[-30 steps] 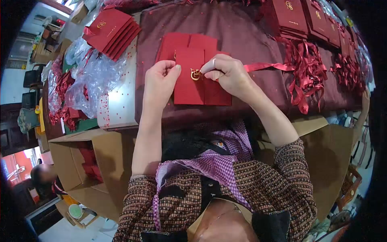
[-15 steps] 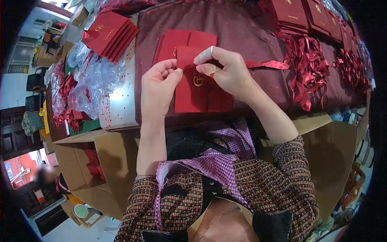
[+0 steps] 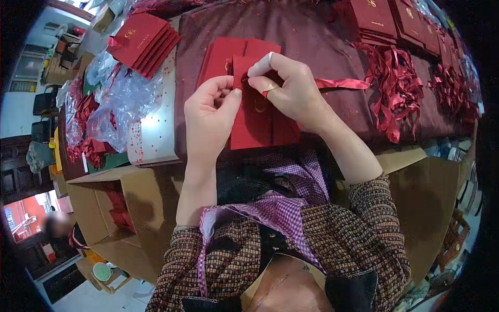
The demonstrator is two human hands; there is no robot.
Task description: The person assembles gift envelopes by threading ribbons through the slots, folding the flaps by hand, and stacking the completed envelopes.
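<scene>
A flat red gift bag (image 3: 252,127) with a gold print lies before me at the cloth's near edge. My left hand (image 3: 210,106) is closed, its thumb and fingers pinching the bag's upper left edge. Over the bag's upper part, my right hand (image 3: 291,86) pinches a red ribbon (image 3: 340,83), which trails out to the right from behind the hand. A white covering wraps the right index fingertip. What lies exactly between the right fingertips is hidden. More red bags (image 3: 218,49) lie just behind the one I hold.
Loose red ribbons (image 3: 397,91) are heaped at right, with stacks of red bags (image 3: 371,18) beyond. Another stack (image 3: 143,44) stands at left near clear plastic wrapping (image 3: 112,112). Below the table are open cardboard boxes (image 3: 148,203). A person (image 3: 60,229) is at far left.
The bag has shifted slightly right and toward me, its top edge tilting. Both hands stay at its upper part; the right fingertips have moved slightly left and up.
</scene>
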